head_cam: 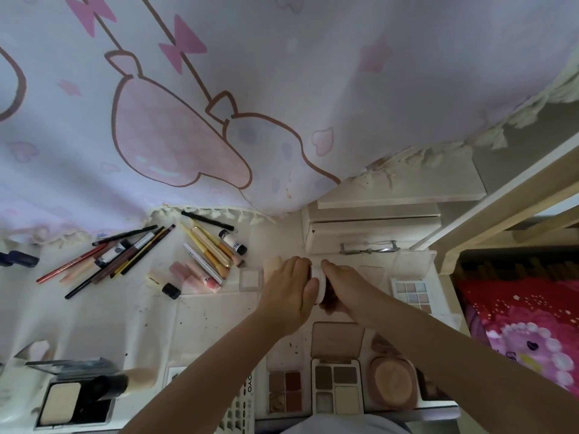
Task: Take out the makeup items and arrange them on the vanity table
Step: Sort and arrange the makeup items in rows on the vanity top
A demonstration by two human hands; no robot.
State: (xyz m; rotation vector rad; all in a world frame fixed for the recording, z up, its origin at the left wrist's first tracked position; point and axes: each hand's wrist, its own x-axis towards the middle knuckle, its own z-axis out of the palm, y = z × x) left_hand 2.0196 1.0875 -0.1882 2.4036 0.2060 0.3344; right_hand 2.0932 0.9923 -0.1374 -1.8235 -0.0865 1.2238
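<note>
Item in hand: one small white-lidded jar (319,285), held above the counter (125,314) at centre frame, the left hand (289,291) curled round its lid end and the right hand (346,289) gripping its dark body. Pencils (125,256) and tubes (200,275) lay at 10 o'clock, palettes (336,385) at 6 o'clock. Step judged: placing this jar; next move called for a free spot beside the laid-out items.

- Pale, speckled vanity table (150,324).
- Pencils (106,261) fanned at left; tubes (200,274) beside them.
- Eyeshadow palettes (336,386) and powder compact (75,399) along near edge.
</note>
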